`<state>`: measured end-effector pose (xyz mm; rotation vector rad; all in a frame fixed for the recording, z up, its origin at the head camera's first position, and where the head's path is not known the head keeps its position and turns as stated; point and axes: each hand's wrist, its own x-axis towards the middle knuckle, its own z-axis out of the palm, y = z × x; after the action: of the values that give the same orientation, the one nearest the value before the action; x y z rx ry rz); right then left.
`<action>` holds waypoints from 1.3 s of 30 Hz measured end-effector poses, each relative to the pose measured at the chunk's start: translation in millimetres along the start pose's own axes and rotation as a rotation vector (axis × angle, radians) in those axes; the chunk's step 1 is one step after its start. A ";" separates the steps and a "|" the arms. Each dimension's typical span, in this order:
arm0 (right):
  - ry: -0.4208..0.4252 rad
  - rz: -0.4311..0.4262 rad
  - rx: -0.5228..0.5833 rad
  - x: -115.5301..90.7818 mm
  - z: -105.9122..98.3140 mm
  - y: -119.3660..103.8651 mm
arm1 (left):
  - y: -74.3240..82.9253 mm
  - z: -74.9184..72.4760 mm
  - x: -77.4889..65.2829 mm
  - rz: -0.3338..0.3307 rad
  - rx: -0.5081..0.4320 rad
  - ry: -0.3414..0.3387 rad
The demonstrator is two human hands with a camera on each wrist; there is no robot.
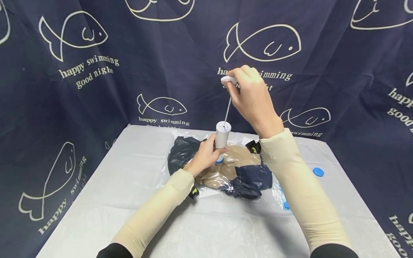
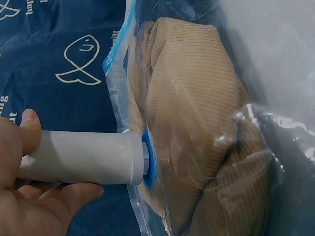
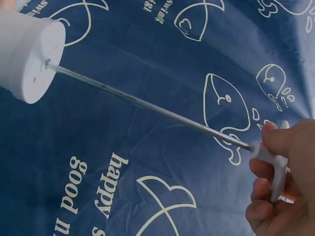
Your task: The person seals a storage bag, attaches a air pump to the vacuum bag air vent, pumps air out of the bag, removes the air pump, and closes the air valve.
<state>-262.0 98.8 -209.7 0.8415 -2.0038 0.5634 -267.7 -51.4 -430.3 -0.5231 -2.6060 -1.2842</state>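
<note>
My left hand (image 1: 205,153) grips the white barrel of a hand pump (image 1: 222,135), which stands nearly upright over a clear vacuum storage bag (image 2: 280,128). In the left wrist view the pump's end meets the bag's blue valve (image 2: 150,160). Folded tan ribbed clothing (image 2: 192,93) and dark clothing (image 1: 253,175) lie inside the bag. High above the barrel, my right hand (image 1: 253,95) holds the pump's white T-shaped handle (image 3: 278,169), fingers curled round it. The thin metal rod (image 3: 147,104) is drawn far out of the barrel's end cap.
A round blue cap (image 1: 318,172) lies on the white-covered table (image 1: 96,215) to the right. The bag's blue-edged corner (image 1: 285,204) shows beside my right forearm. A dark blue curtain (image 1: 206,53) with fish prints hangs behind and at both sides.
</note>
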 end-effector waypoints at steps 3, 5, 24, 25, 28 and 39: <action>-0.079 -0.025 -0.027 -7.6 3.8 1.1 | -1.4 0.4 -1.4 -0.008 0.000 -0.013; -0.160 -0.044 -0.049 -13.5 7.5 1.5 | -1.7 0.1 -1.5 -0.003 -0.009 -0.018; -0.528 0.047 -0.184 -59.8 51.4 8.3 | -1.5 -4.0 2.0 0.001 -0.024 -0.042; -0.516 0.043 -0.189 -60.6 52.0 8.2 | -1.6 -4.1 1.7 -0.002 -0.024 -0.045; -0.492 0.037 -0.201 -61.1 52.5 7.1 | -0.9 -4.3 1.7 -0.001 -0.027 -0.042; -0.558 0.129 -0.126 -57.0 46.7 7.1 | -1.0 -3.7 1.4 0.011 -0.032 -0.038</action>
<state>-270.0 92.7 -283.1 0.8596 -2.5846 0.2834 -269.3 -54.6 -428.3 -0.5717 -2.6133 -1.3278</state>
